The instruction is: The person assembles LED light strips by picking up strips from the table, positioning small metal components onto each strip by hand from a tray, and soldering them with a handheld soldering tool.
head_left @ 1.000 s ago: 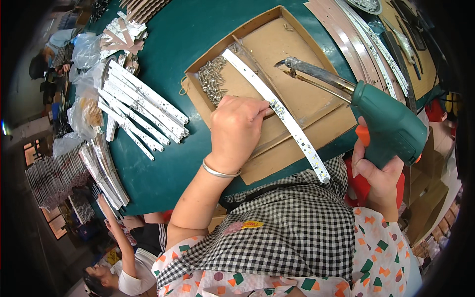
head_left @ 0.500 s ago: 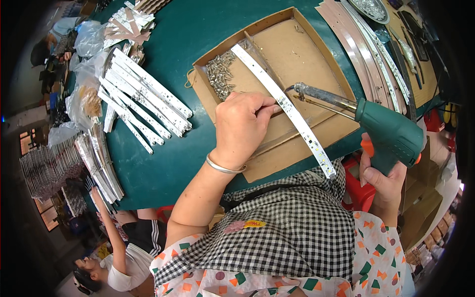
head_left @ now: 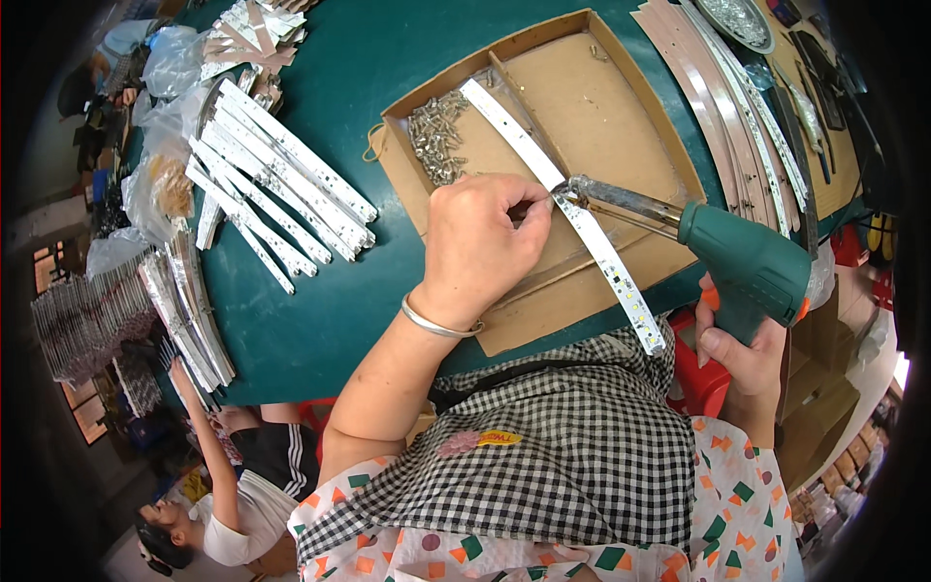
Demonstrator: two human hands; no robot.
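My right hand (head_left: 745,357) is wrapped round the handle of a green soldering gun (head_left: 747,257) with an orange trigger. Its metal tip touches, or nearly touches, the middle of a white LED circuit strip (head_left: 609,257) that lies slantwise across a shallow cardboard tray (head_left: 601,121). Just left of the tip, my left hand (head_left: 485,238) has thumb and forefinger pinched together at the strip's edge. Whatever they pinch is too small or hidden to name. Behind that hand, several small metal pieces (head_left: 436,136) are heaped in the tray's left compartment.
White LED strips (head_left: 281,184) are stacked left of the tray on the green table (head_left: 339,58). More long strips (head_left: 693,107) lie at the right, beside a metal bowl (head_left: 735,21) and hand tools. Another person (head_left: 228,509) sits at the lower left, an arm reaching to the table.
The soldering gun has moved left and slightly down, bringing its tip to my left fingertips. My left hand has shifted slightly right along with it.
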